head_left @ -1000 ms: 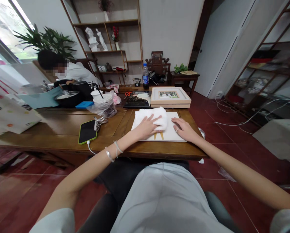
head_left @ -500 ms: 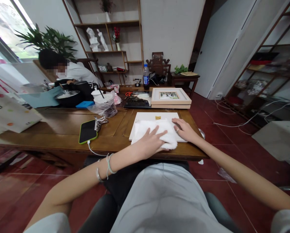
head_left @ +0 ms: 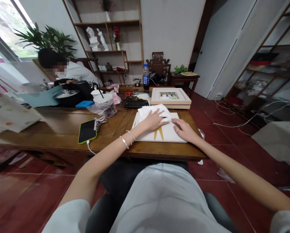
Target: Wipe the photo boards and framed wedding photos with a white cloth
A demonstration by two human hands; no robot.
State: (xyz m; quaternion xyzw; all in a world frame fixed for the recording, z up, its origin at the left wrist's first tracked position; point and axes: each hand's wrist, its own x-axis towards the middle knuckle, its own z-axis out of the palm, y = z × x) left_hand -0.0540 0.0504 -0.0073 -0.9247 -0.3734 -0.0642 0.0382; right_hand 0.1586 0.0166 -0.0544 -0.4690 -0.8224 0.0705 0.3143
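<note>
My left hand [head_left: 154,120] presses a bunched white towel [head_left: 146,112] against a white board [head_left: 174,133] on the table, its fingers spread over the cloth. Below the towel, yellow-gold strokes [head_left: 158,132] show on the board; their upper part is hidden by the towel and hand. My right hand [head_left: 183,129] lies with fingers stretched out on the board's right side, nothing in it.
Behind the board stands a light wooden frame with a picture [head_left: 170,96], beside a dark tray [head_left: 135,103]. A charging phone [head_left: 87,131], a bagged white cup [head_left: 103,103] and a blue-labelled bottle [head_left: 146,77] share the table [head_left: 115,142]. Another person [head_left: 79,71] sits far left.
My left hand has slid the towel away from me, toward the board's far edge. The lower strokes are now uncovered, and the upper mark is covered. My right hand has stayed put.
</note>
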